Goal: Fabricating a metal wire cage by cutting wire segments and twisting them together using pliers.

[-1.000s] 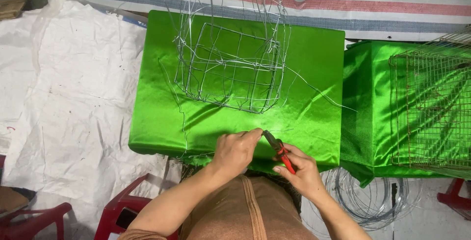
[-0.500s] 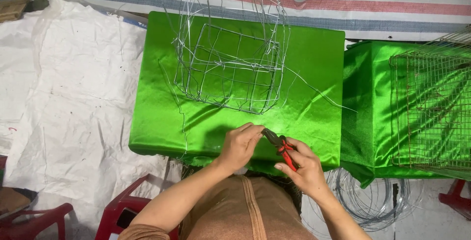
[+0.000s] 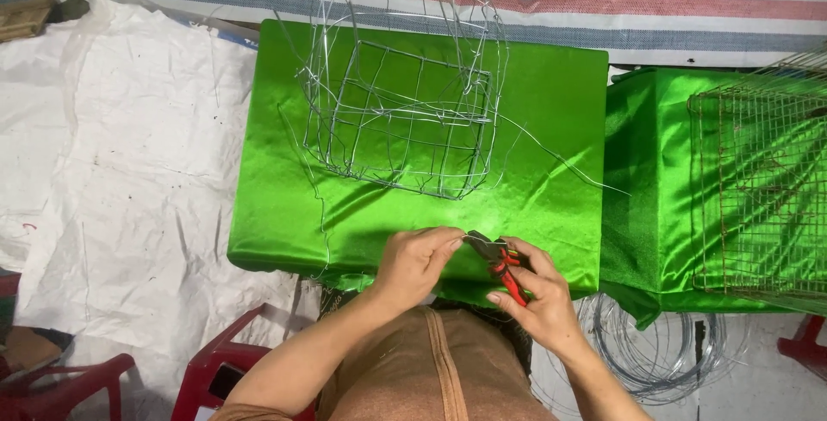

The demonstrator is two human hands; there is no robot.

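While both hands meet at the near edge of the green-covered table [image 3: 284, 214], a thin wire [image 3: 472, 236] is gripped between them.

Leftmost lie a white tarpaulin [image 3: 103, 171] and red plastic stools [image 3: 215, 369]. On the table stands an open wire frame [image 3: 405, 120], well apart from the hands. Nearer, the left hand [image 3: 418, 259] pinches the wire's end between fingertips. Just beside it, the right hand [image 3: 534, 296] is clenched around red-handled pliers [image 3: 500, 262], whose jaws meet the wire. Farther right sit a second green-draped table [image 3: 646, 180] bearing a rusty mesh cage [image 3: 762, 197], and coiled wire [image 3: 655, 352] on the floor.
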